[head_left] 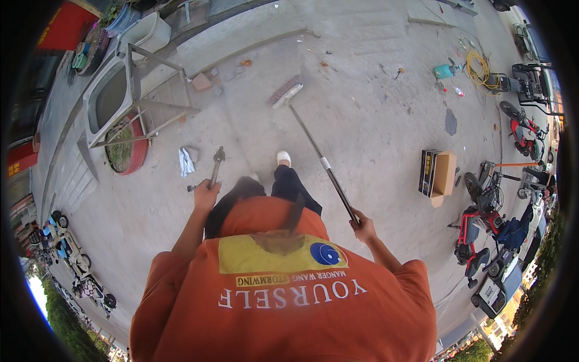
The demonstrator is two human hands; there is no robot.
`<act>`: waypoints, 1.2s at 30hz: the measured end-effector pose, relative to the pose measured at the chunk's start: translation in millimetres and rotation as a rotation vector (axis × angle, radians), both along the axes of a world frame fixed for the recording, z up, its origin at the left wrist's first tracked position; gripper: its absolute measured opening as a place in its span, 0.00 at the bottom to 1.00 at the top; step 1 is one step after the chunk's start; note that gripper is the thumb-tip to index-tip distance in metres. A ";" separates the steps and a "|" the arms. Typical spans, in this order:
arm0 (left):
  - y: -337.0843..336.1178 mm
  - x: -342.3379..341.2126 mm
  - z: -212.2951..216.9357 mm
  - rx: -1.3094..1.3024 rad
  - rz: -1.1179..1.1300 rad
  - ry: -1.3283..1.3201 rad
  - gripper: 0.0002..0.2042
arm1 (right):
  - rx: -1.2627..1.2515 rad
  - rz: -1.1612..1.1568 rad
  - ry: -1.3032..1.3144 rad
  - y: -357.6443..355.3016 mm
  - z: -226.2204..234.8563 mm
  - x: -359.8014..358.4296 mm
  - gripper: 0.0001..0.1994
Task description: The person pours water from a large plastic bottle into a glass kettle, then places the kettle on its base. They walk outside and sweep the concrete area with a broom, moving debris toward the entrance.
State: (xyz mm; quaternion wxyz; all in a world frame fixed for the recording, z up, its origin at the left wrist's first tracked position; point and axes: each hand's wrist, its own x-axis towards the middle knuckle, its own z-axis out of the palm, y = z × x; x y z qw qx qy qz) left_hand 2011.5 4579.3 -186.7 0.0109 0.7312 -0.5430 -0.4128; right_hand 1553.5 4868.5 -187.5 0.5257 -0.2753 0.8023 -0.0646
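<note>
My right hand (363, 227) is closed around the upper end of a long-handled broom (310, 140). Its pole runs forward and left, silver with a dark grip, down to the wide bristled broom head (286, 93) on the concrete. In my left hand (207, 195) is a short grey metal bar (216, 166) with a forked, knobbly end pointing forward. A dark stub sticks out to the left beside that fist; I cannot tell its exact kind. My white shoe (283, 158) shows between the two hands, near the broom pole.
On the left stand a metal frame with a basin (108, 99) and a red round planter (137, 151). A crumpled white cloth (186, 161) lies near my left hand. To the right are an open cardboard box (444, 175), a yellow hose (477, 67) and several parked scooters (473, 235).
</note>
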 end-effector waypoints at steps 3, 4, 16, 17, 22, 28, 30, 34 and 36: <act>-15.3 -5.7 2.6 -0.032 -0.085 -0.033 0.18 | 0.022 0.043 -0.029 11.7 -7.7 -3.7 0.24; -20.9 -4.4 1.7 -0.026 -0.101 -0.048 0.18 | 0.047 0.023 -0.060 11.9 -11.5 -4.9 0.24; -118.9 3.1 -27.7 0.089 -0.076 -0.072 0.17 | 0.138 -0.468 -0.403 -47.1 -2.2 54.6 0.31; -130.9 2.5 -27.2 0.095 -0.067 -0.068 0.18 | 0.156 -0.591 -0.475 -68.9 -4.5 59.4 0.32; -163.2 10.7 -21.9 -0.018 -0.142 -0.060 0.20 | 0.088 -0.681 -0.774 -203.7 -8.9 64.3 0.35; -161.7 44.1 -30.9 0.091 0.083 0.024 0.19 | 0.211 -0.277 -0.515 -256.8 77.3 58.5 0.36; -157.1 52.1 -38.5 0.081 0.127 -0.009 0.18 | 0.185 -0.200 -0.502 -285.4 74.1 71.8 0.36; -150.8 70.1 -45.3 0.128 0.339 0.073 0.17 | 0.155 -0.069 -0.445 -363.5 52.1 83.4 0.33; -151.2 77.2 -46.0 0.128 0.383 0.086 0.17 | 0.131 0.029 -0.357 -399.4 45.4 81.2 0.33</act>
